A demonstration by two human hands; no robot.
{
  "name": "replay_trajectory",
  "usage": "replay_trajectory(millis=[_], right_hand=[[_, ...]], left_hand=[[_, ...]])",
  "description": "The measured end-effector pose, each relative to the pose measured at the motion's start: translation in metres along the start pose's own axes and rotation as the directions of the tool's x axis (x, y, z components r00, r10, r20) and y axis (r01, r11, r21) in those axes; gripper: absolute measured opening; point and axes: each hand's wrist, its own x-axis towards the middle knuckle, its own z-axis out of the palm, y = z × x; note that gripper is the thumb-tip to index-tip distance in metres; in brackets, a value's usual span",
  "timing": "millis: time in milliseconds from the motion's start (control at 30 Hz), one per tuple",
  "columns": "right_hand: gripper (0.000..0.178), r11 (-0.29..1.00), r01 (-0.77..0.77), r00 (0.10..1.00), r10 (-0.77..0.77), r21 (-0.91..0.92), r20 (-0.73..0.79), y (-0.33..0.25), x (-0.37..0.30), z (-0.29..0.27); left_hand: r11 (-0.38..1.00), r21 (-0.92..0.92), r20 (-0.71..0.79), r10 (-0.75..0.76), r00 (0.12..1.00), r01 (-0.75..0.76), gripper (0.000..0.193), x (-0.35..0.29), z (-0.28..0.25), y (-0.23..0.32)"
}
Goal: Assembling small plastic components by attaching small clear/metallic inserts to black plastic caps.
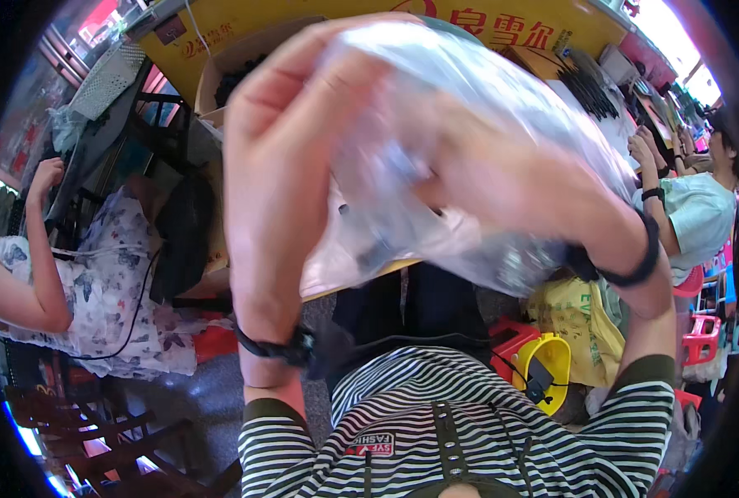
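Observation:
Both hands are raised close in front of me, above the work table (334, 274). A large clear plastic bag (510, 91) stretches between and behind them, its film shiny and smeared by motion. My left hand (299, 116) has its fingers curled closed on the upper left part of the bag. Blurred by movement, my right hand (477, 158) pinches the film near the bag's middle. Loose folds hang below the right wrist. A small bluish, whitish patch shows through the film between the hands; I cannot make out what it is. Dark bands circle both wrists.
A cardboard box (212, 83) with dark items stands behind my left hand. Black strips (589, 91) lie at the back right. One person in a patterned dress (112, 282) sits at left, another in a pale shirt (697, 207) at right. Below right are a yellow container (558, 365) and yellowish sack (581, 324).

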Motion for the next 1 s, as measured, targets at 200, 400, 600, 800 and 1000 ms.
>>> replay_trajectory(millis=[200,400,600,800,1000], right_hand=[[0.040,0.980,0.092,0.982,-0.060,0.179,-0.179,0.069,0.139,0.056],[0.030,0.479,-0.433,0.887,0.378,0.764,0.266,0.084,0.179,0.116],[0.013,-0.094,-0.557,0.782,0.275,0.825,0.559,0.086,0.165,0.133],[0.015,-0.013,-0.533,0.843,0.074,0.846,0.532,0.070,0.115,0.108],[0.013,0.567,-0.164,0.986,0.122,0.807,0.114,0.040,0.077,0.168]], left_hand=[[0.925,0.380,-0.081,0.062,0.995,-0.027,0.023,0.060,-0.072,-0.032],[0.692,0.722,-0.102,0.102,0.990,0.003,0.022,0.049,-0.143,-0.102],[0.753,0.647,-0.217,0.033,0.976,0.118,0.021,0.035,-0.157,-0.127],[0.797,0.583,-0.307,0.040,0.951,0.155,0.018,0.040,-0.154,-0.131],[0.793,0.603,-0.297,0.128,0.946,0.082,0.019,0.046,-0.140,-0.154]])
